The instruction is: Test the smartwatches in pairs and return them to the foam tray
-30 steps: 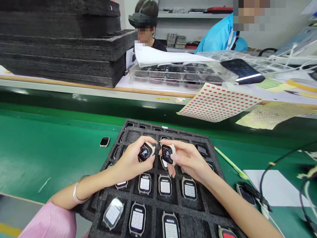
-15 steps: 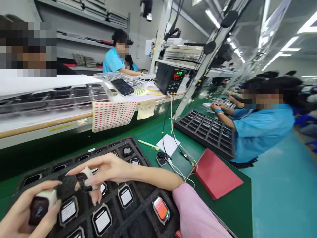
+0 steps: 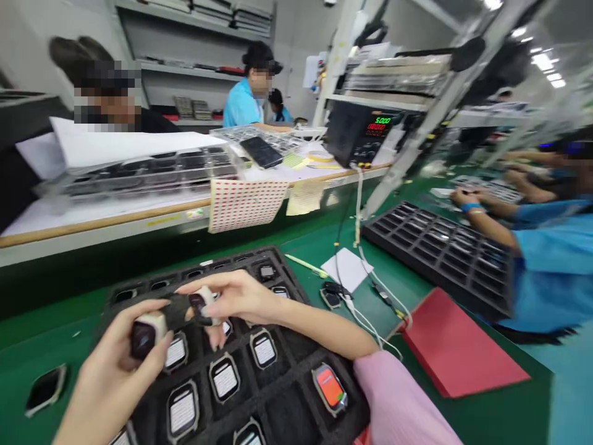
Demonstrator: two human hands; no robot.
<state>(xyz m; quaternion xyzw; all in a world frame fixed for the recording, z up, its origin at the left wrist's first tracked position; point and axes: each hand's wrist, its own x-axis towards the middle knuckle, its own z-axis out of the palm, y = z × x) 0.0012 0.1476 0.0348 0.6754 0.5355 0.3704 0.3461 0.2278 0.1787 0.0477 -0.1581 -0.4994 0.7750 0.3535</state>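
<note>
My left hand (image 3: pixel 111 371) is closed around a cream-cased smartwatch body (image 3: pixel 144 334) with a dark screen, held above a black foam tray (image 3: pixel 287 380). My right hand (image 3: pixel 231 296) pinches a second cream-cased watch body (image 3: pixel 201 306) just right of the first. The two watches are close together but apart. The tray's pockets hold several watch bodies with lit white screens (image 3: pixel 225 378) and one with an orange-red screen (image 3: pixel 330 388).
A loose watch (image 3: pixel 45 389) lies on the green mat at the left. A red pad (image 3: pixel 456 349), cables (image 3: pixel 370 309), a white paper (image 3: pixel 348 269) and a second black tray (image 3: pixel 442 250) lie to the right. Co-workers sit opposite and at the right. A power supply (image 3: pixel 361 133) stands on the bench.
The view has swung to the right and then slightly back left. Both hands still hold their watches over the tray, now at the lower left of the picture.
</note>
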